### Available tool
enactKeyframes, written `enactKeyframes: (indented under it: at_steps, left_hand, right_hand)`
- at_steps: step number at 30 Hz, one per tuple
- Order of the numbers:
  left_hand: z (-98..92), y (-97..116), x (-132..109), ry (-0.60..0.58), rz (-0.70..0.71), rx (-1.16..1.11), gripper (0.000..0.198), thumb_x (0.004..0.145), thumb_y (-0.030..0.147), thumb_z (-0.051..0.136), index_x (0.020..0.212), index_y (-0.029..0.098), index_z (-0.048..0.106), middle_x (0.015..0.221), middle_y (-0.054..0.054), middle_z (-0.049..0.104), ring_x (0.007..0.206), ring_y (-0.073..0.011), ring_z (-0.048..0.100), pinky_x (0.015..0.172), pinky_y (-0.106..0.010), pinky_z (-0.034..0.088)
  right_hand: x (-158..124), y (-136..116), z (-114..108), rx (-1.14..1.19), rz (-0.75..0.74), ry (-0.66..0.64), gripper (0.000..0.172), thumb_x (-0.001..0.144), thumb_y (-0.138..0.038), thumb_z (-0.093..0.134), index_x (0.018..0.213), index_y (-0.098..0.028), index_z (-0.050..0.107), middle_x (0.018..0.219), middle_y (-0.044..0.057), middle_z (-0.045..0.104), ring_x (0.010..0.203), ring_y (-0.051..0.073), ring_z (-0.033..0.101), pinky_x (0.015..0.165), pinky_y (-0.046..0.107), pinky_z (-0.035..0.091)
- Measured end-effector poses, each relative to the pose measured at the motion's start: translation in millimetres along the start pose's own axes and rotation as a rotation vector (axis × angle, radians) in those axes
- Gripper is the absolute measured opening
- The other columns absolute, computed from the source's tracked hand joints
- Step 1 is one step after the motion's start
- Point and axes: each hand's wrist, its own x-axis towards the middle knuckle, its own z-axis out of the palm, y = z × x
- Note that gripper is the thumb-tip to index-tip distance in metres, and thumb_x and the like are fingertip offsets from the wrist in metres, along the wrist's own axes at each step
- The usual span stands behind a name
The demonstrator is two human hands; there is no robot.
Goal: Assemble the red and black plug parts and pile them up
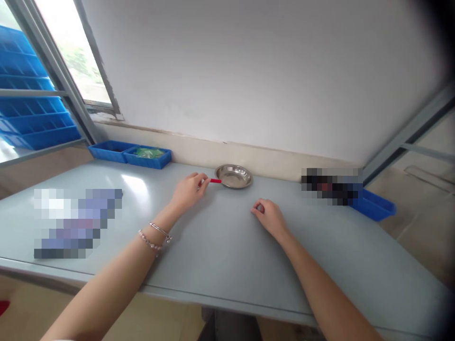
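My left hand, with bracelets at the wrist, is closed in a pinch on a thin red stick. The stick points right, its tip at the left rim of a round, shallow metal dish; whether they touch I cannot tell. Its other end is hidden in my fingers. To the right and nearer to me, my right hand hovers at or just above the table with thumb and fingertips pinched together. Anything between those fingertips is too small to make out.
The grey table meets a wall at the back. Two blue bins, one bin holding green packets, stand at the back left. Another blue bin sits at the right edge beside a blurred dark object. A blurred bluish item lies left.
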Motion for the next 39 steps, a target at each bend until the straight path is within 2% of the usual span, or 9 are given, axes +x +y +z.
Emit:
enactKeyframes:
  at_steps: [5, 11, 17, 21, 24, 29, 39]
  left_hand:
    - [2.2, -26, 7, 0.123, -0.116, 0.037, 0.035, 0.083, 0.042, 0.035, 0.091, 0.021, 0.062, 0.073, -0.003, 0.058, 0.064, -0.0154, 0.052, 0.061, -0.026, 0.037]
    - [3.0, -51, 13, 0.188, -0.295, 0.067, 0.032, 0.083, 0.036, 0.037, 0.088, 0.018, 0.063, 0.081, -0.006, 0.062, 0.074, -0.0186, 0.054, 0.069, -0.029, 0.039]
    - [4.0, -62, 12, 0.119, -0.456, 0.057, 0.031, 0.082, 0.034, 0.037, 0.093, 0.018, 0.061, 0.093, -0.009, 0.063, 0.086, -0.0235, 0.055, 0.072, -0.034, 0.04]
    - [7.7, -65, 11, 0.065, -0.522, 0.038, 0.029, 0.082, 0.031, 0.037, 0.094, 0.016, 0.059, 0.098, -0.014, 0.061, 0.093, -0.0306, 0.053, 0.071, -0.043, 0.038]
    - [10.1, -64, 10, 0.039, -0.527, 0.025, 0.026, 0.081, 0.026, 0.036, 0.093, 0.016, 0.058, 0.1, -0.016, 0.059, 0.096, -0.0331, 0.051, 0.072, -0.048, 0.036]
    - [13.0, -61, 9, -0.03, -0.505, 0.027, 0.021, 0.078, 0.022, 0.039, 0.088, 0.017, 0.057, 0.099, -0.015, 0.058, 0.099, -0.0323, 0.049, 0.075, -0.051, 0.033]
    - [18.8, -65, 11, -0.119, -0.516, 0.081, 0.029, 0.077, 0.022, 0.036, 0.091, 0.02, 0.061, 0.099, -0.015, 0.056, 0.101, -0.0354, 0.045, 0.074, -0.052, 0.032]
  right_hand:
    - [-1, 0, 0, -0.012, -0.008, 0.041, 0.01, 0.073, -0.027, 0.054, 0.073, -0.018, 0.059, 0.066, 0.002, 0.053, 0.062, 0.014, 0.049, 0.061, 0.024, 0.036]
    - [-2, 2, -2, -0.033, 0.024, 0.079, 0.009, 0.072, -0.025, 0.055, 0.074, -0.018, 0.06, 0.064, 0.001, 0.054, 0.057, 0.013, 0.048, 0.057, 0.024, 0.035]
    - [-3, 1, -2, -0.036, 0.04, 0.041, 0.007, 0.071, -0.023, 0.056, 0.072, -0.018, 0.06, 0.062, 0.001, 0.053, 0.056, 0.012, 0.047, 0.055, 0.023, 0.035]
    - [-2, 1, -2, -0.041, 0.04, 0.031, 0.007, 0.071, -0.022, 0.056, 0.074, -0.018, 0.06, 0.063, 0.001, 0.054, 0.057, 0.012, 0.048, 0.056, 0.023, 0.035]
    - [-2, 1, -2, -0.052, 0.041, 0.041, 0.007, 0.072, -0.022, 0.055, 0.074, -0.017, 0.061, 0.064, 0.002, 0.055, 0.058, 0.012, 0.049, 0.058, 0.023, 0.036]
    - [-2, 1, 0, -0.05, 0.024, 0.064, 0.008, 0.072, -0.022, 0.054, 0.075, -0.018, 0.06, 0.064, 0.001, 0.055, 0.057, 0.012, 0.048, 0.058, 0.024, 0.036]
    - [-3, 1, 0, -0.024, 0.032, 0.07, 0.009, 0.072, -0.025, 0.053, 0.074, -0.018, 0.059, 0.063, 0.0, 0.053, 0.057, 0.012, 0.048, 0.055, 0.023, 0.035]
